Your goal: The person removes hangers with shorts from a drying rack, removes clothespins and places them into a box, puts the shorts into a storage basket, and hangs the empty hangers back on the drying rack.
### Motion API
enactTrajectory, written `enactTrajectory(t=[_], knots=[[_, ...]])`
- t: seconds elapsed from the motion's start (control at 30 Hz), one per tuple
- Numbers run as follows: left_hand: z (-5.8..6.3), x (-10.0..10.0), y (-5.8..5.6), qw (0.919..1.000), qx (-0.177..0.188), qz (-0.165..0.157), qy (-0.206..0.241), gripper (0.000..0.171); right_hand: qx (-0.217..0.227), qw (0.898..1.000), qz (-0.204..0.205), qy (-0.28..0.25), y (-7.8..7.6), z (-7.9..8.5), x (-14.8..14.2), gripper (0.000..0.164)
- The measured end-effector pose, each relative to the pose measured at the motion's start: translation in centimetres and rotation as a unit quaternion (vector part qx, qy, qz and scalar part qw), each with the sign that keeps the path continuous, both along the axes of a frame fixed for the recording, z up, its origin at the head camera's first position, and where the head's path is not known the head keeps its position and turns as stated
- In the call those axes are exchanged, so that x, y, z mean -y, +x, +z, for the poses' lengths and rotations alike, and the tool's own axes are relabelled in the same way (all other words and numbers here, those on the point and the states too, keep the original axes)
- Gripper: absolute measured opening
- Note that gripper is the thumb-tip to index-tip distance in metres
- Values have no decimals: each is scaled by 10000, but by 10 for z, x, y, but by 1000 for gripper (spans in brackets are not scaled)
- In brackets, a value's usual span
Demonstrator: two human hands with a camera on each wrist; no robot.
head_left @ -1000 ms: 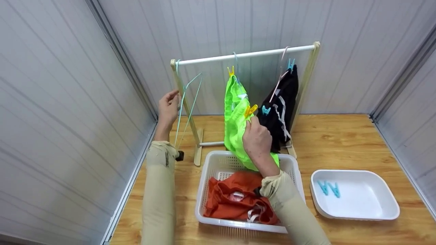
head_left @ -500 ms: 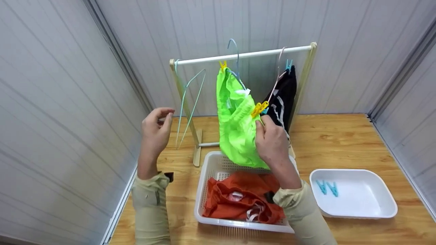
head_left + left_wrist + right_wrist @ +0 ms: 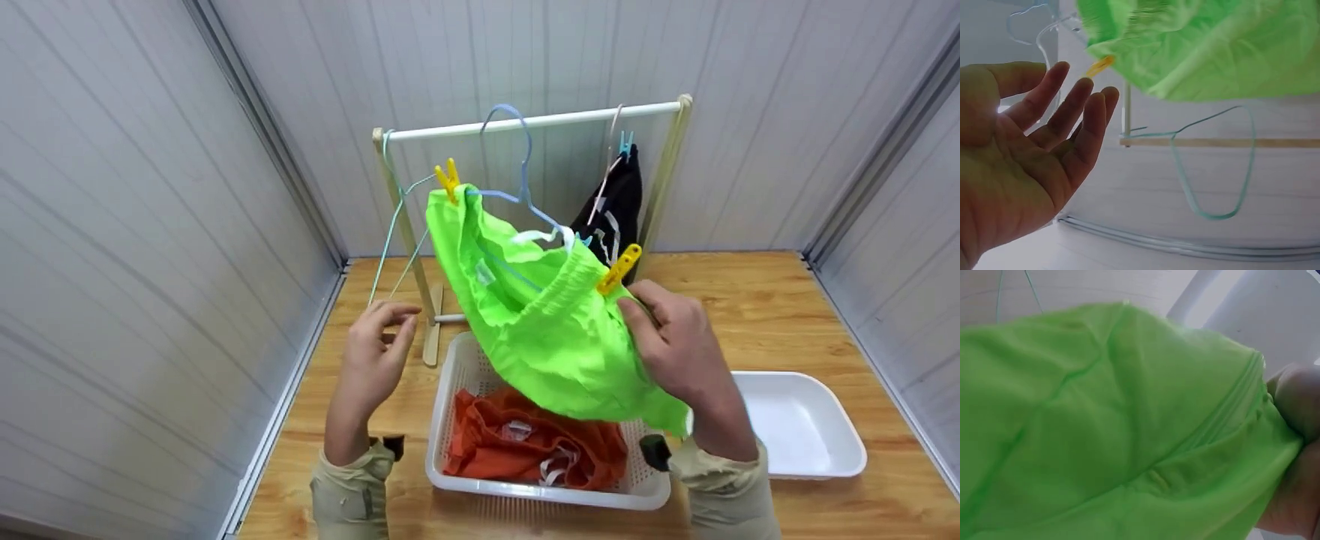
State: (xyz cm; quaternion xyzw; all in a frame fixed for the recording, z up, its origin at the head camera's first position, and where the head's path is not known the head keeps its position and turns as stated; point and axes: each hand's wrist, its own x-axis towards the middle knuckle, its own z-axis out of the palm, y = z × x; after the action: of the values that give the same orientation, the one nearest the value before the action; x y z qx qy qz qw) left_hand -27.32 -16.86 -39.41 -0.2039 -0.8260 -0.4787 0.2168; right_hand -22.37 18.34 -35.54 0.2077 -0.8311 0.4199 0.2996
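Bright green shorts (image 3: 555,352) hang from a blue hanger (image 3: 523,161), with a yellow clothespin (image 3: 621,268) at the right end of the waistband and another yellow clothespin (image 3: 448,180) at the left end. My right hand (image 3: 671,341) pinches the shorts' waistband just below the right clothespin; in the right wrist view the fabric (image 3: 1129,416) bunches at the fingers. The left hand (image 3: 379,352) is raised left of the shorts, fingers loosely curved with nothing in them, as the left wrist view also shows (image 3: 1033,140). The hanger's hook overlaps the rack's bar in the head view.
A wooden rack with a white bar (image 3: 577,120) carries a bare teal hanger (image 3: 394,217) and black clothing (image 3: 622,195) on a pink hanger. Below the shorts stands a white basket (image 3: 442,457) with red-orange clothing (image 3: 495,457). A white tray (image 3: 802,427) stands at right, partly hidden.
My right hand has drawn the green shorts and their hanger off the bar, toward me and rightward. My left hand has moved back from the teal hanger and lower.
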Motion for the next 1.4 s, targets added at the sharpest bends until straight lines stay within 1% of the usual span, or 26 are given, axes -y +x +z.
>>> enactTrajectory(t=[0.1, 0.2, 0.27, 0.37, 0.43, 0.5, 0.57, 0.63, 0.67, 0.73, 0.8, 0.93, 1.03, 1.07, 1.1, 1.13, 1.17, 1.23, 1.27, 1.3, 1.33, 1.37, 1.4], knots=[[-9, -5, -4, 9998, 4, 83, 193, 28, -189, 9995, 212, 129, 4, -3, -11, 13], [-13, -10, -11, 9992, -112, 200, 326, 40, -280, 9983, 456, 223, 6, -8, -22, 16], [-14, -12, -16, 9989, -182, 210, 389, 46, -396, 9967, 665, 228, 6, -13, -30, 19], [-13, -12, -24, 9987, -273, 229, 353, 52, -536, 9936, 991, 107, 5, -21, -42, 22], [-12, -11, -30, 9983, -369, 369, 257, 55, -597, 9914, 1161, -27, 4, -25, -50, 20], [-10, -9, -34, 9970, -492, 564, 185, 56, -616, 9896, 1292, -148, 3, -28, -56, 17], [-8, -7, -37, 9950, -654, 714, 262, 52, -680, 9870, 1436, -228, 2, -30, -61, 14], [-5, -4, -39, 9926, -827, 808, 383, 41, -777, 9848, 1529, -266, -2, -32, -63, 13], [-4, -3, -39, 9913, -919, 807, 493, 34, -807, 9843, 1545, -280, -4, -33, -64, 14], [-2, -2, -40, 9879, -1134, 825, 660, 22, -832, 9843, 1515, -350, -8, -34, -64, 15], [-1, -1, -41, 9837, -1378, 914, 711, 14, -782, 9859, 1411, -449, -12, -35, -63, 17], [-5, 1, -38, 9755, -1738, 1083, 800, 11, -629, 9877, 1280, -642, -14, -33, -54, 21], [-5, -1, -30, 9731, -1805, 1116, 892, 12, -453, 9912, 1088, -607, -14, -35, -47, 22], [-8, 1, -29, 9726, -1842, 1088, 913, 12, -365, 9928, 991, -567, -14, -38, -46, 20], [-12, 2, -29, 9728, -1844, 1061, 915, 12, -261, 9947, 862, -494, -17, -44, -47, 20], [-12, 3, -26, 9736, -1821, 1051, 891, 13, -125, 9966, 709, -396, -20, -52, -48, 17], [-15, 4, -24, 9747, -1773, 1051, 868, 13, 16, 9981, 537, -285, -22, -60, -48, 15], [-20, 7, -21, 9774, -1693, 996, 787, 13, 278, 9992, 287, -48, -27, -78, -51, 12], [-22, 9, -20, 9789, -1631, 968, 761, 14, 386, 9990, 220, 34, -30, -86, -52, 11], [-21, 8, -16, 9808, -1538, 959, 726, 14, 514, 9985, 151, 122, -33, -95, -53, 10], [-20, 8, -12, 9824, -1457, 941, 694, 14, 648, 9977, 112, 175, -33, -100, -52, 9], [-22, 8, -11, 9836, -1398, 907, 686, 14, 748, 9970, 100, 189, -34, -106, -51, 9], [-22, 8, -8, 9847, -1352, 859, 679, 15, 843, 9962, 125, 186, -34, -111, -50, 9]])
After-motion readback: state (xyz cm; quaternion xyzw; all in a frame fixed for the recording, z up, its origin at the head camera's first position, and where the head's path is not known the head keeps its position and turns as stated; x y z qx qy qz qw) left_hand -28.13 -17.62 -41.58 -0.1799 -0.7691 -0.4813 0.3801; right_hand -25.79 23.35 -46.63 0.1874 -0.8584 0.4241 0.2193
